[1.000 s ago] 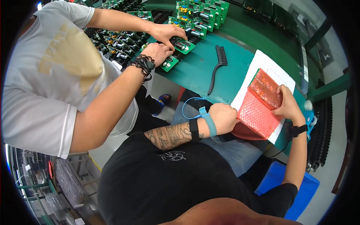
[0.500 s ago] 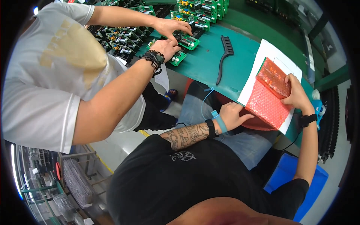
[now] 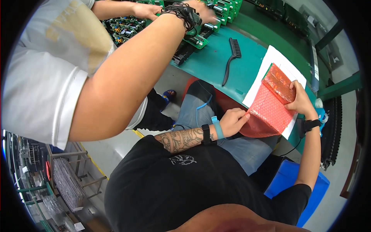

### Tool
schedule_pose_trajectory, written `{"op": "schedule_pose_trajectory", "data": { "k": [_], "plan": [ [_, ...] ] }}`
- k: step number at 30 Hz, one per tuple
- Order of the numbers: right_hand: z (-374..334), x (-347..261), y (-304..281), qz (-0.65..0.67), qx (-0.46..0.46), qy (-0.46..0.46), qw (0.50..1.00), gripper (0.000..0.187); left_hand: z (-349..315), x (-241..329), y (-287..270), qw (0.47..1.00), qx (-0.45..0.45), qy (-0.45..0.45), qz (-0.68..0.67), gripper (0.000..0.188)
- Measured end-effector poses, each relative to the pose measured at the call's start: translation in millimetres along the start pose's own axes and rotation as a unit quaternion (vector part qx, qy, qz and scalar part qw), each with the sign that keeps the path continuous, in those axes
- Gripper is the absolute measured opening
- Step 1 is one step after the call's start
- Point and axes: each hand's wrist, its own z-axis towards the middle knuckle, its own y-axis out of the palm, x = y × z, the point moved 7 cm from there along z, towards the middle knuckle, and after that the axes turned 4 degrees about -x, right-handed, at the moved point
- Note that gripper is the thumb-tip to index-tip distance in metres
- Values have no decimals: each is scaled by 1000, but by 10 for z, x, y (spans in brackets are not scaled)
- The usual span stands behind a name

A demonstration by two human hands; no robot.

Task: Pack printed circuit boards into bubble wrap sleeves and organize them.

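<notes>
A sheet of red bubble wrap (image 3: pixel 266 112) lies over white paper (image 3: pixel 269 58) at the right end of the green table, its near part hanging over the edge. In its far part is a circuit board (image 3: pixel 279 80), seen through the film, with a green edge showing. My right hand (image 3: pixel 300 101) grips the wrapped board from the right, thumb on top. At the wrap's left near corner, my left hand (image 3: pixel 232 123) pinches the film between thumb and fingers. A blue strap (image 3: pixel 217 127) with a cord circles my left wrist.
A black brush (image 3: pixel 232 58) lies left of the paper. On the far left a co-worker's arm (image 3: pixel 131 77) reaches across green circuit boards (image 3: pixel 199 41). More boards stand upright behind. A blue bin (image 3: pixel 284 181) stands at lower right, below the table.
My left hand has shifted slightly left and down, and the wrap's near edge now bends over the table edge. The co-worker's near arm has swung farther across the boards.
</notes>
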Motion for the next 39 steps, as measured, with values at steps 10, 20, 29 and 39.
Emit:
{"op": "schedule_pose_trajectory", "data": {
  "k": [10,20,29,39],
  "plan": [
    [-62,40,20,14,-1,-8,1000,67,-201,-367,230,958,-143,-107,-223,27],
    [10,59,5,7,20,-49,999,77,-98,-294,-32,966,-227,-121,-37,22],
    [-97,-1,-49,6,17,-63,998,101,-138,-71,-5,963,-262,-49,28,17],
    [14,95,7,6,-16,-53,998,108,-23,324,-78,965,-257,33,-34,21]
  ]
}}
